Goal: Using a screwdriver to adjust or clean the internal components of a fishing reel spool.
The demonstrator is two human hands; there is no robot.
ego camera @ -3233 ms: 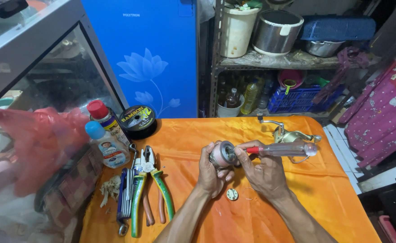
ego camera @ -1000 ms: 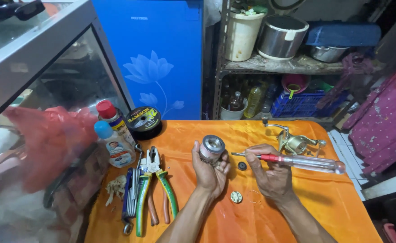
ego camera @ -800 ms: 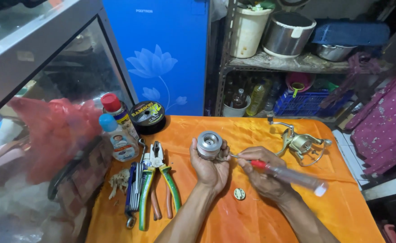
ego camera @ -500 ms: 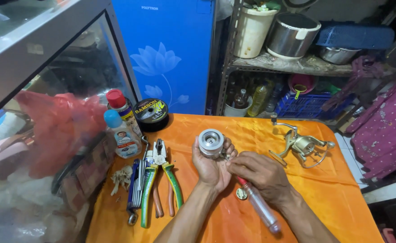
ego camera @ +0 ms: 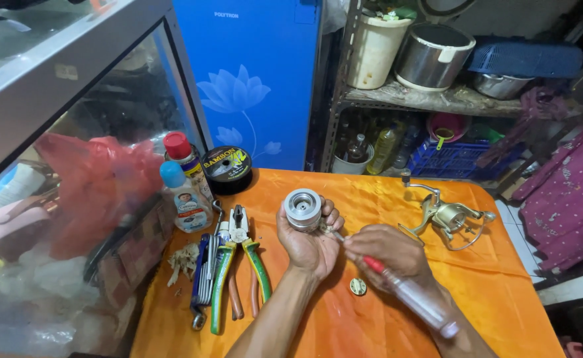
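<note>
Orange-clothed table (ego camera: 504, 292) bears pliers (ego camera: 242, 255), bottles (ego camera: 184, 199), reel body (ego camera: 445, 217).

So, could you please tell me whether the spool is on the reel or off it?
Off: the left hand holds the spool, while the reel lies apart on the cloth.

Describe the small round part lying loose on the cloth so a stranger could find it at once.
Start at the orange cloth covering the table. Look just below the right hand, near its wrist. The small round metal cap lies alone there, the only loose coin-sized piece, far smaller than the fishing reel body.
</note>
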